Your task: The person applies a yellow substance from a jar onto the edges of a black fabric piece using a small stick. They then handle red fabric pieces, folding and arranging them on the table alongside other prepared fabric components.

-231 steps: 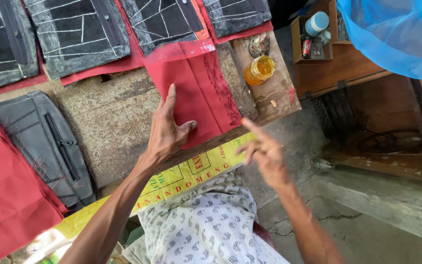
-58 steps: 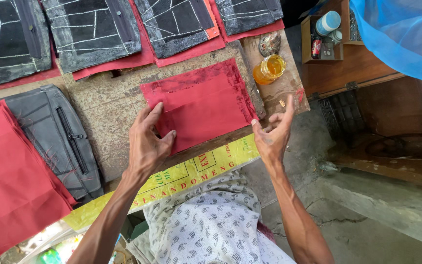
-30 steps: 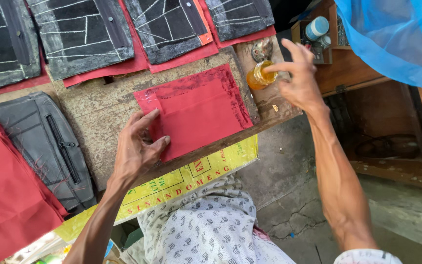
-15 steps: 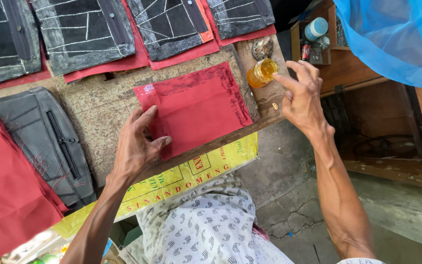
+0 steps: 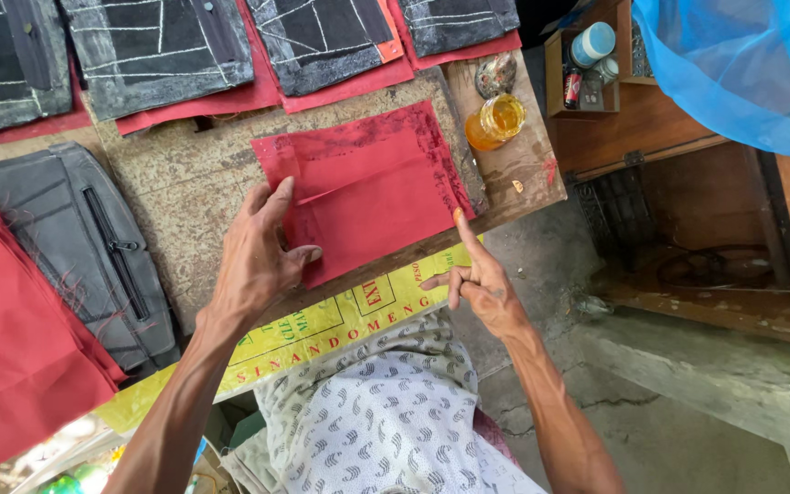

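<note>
1. Red cloth (image 5: 11,348) lay stacked at the far left of the bench (image 5: 185,183), uncovered by any dark panel; judging by that, more pieces were left to work.
2. Just right of it lay a grey zip panel (image 5: 93,247), apart from any red backing.
3. Along the far edge sat a row of dark chalk-marked panels (image 5: 166,50), each already lying on red cloth, so those looked done.
4. The left hand (image 5: 258,261) lay spread flat, holding nothing, its fingers pressing the left edge of the red piece (image 5: 368,192).
5. That piece lay mid-bench, near the near edge, with one fold showing across it and no dark panel on it yet.
6. The right hand (image 5: 477,284) hovered off the bench's near edge, index finger straight, the others curled, gripping nothing. The fingertip (image 5: 458,216), with a yellowish dab on it, pointed at the piece's near right corner; touching or not, I could not tell.
7. Further right and far stood the amber jar (image 5: 497,121), open.
8. Half a second before, the right hand had been up at that jar; it had since come back down to the piece. The left hand and the piece had not shifted.
</note>
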